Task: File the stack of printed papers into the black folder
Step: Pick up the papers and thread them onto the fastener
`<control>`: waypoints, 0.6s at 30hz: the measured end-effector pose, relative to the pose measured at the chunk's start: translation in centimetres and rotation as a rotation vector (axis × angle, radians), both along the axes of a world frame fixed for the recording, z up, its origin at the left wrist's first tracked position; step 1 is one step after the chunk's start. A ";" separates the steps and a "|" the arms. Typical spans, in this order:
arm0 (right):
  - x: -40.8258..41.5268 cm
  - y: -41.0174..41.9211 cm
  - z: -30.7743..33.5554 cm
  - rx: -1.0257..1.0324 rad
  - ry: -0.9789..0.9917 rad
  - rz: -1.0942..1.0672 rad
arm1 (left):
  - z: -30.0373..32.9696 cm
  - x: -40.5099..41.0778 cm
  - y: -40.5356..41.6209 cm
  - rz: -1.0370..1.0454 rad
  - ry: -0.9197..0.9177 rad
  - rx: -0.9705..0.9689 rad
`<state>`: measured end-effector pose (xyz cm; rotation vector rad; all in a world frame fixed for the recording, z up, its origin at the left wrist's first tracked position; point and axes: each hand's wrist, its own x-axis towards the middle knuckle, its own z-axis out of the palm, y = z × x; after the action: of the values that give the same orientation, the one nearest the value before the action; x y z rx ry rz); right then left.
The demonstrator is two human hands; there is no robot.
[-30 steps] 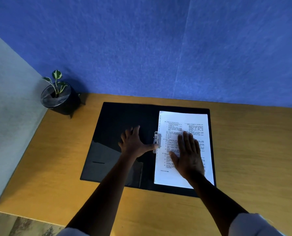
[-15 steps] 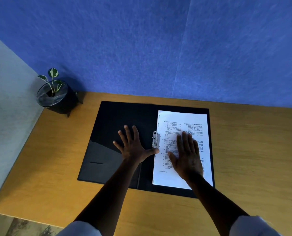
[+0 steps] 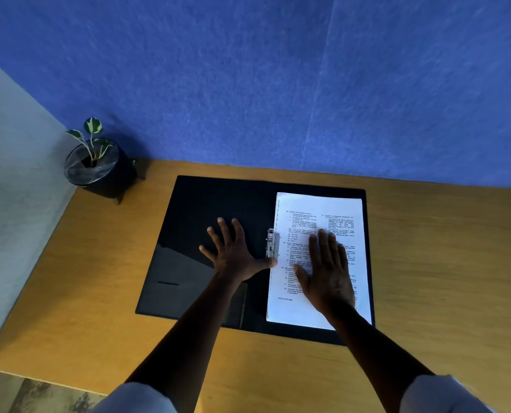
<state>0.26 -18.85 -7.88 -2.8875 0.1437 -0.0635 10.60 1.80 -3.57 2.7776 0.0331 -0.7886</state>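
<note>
Black folder (image 3: pixel 218 204) lies open at frame centre on wooden desk (image 3: pixel 441 263). Printed papers (image 3: pixel 319 210) sit in its right half beside metal clip (image 3: pixel 272 243). Right hand (image 3: pixel 327 272) flat on papers, fingers together; left hand (image 3: pixel 236 251) splayed flat on left cover, thumb touching clip.

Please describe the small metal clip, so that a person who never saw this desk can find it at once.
On the wooden desk lies an open black folder, with white papers on its right half. The clip sits at the middle of the folder, along the papers' left edge, just above the left hand's thumb. It is the only shiny silver thing there.
</note>
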 end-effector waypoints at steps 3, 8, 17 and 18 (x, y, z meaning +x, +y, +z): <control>0.0 0.0 0.0 0.000 -0.008 0.002 | 0.1 0.1 0.1 -0.007 0.006 0.005; 0.0 0.0 0.0 0.000 0.001 0.003 | 0.1 -0.1 0.2 -0.022 -0.003 0.014; 0.1 0.0 0.0 -0.001 0.007 -0.002 | 0.1 0.2 0.3 -0.022 0.028 0.007; 0.1 0.0 0.0 -0.001 0.003 -0.002 | 0.2 0.2 0.3 -0.021 0.033 0.002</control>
<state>0.33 -18.85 -7.92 -2.8881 0.1469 -0.0592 10.84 2.11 -3.41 2.7709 0.0107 -0.8407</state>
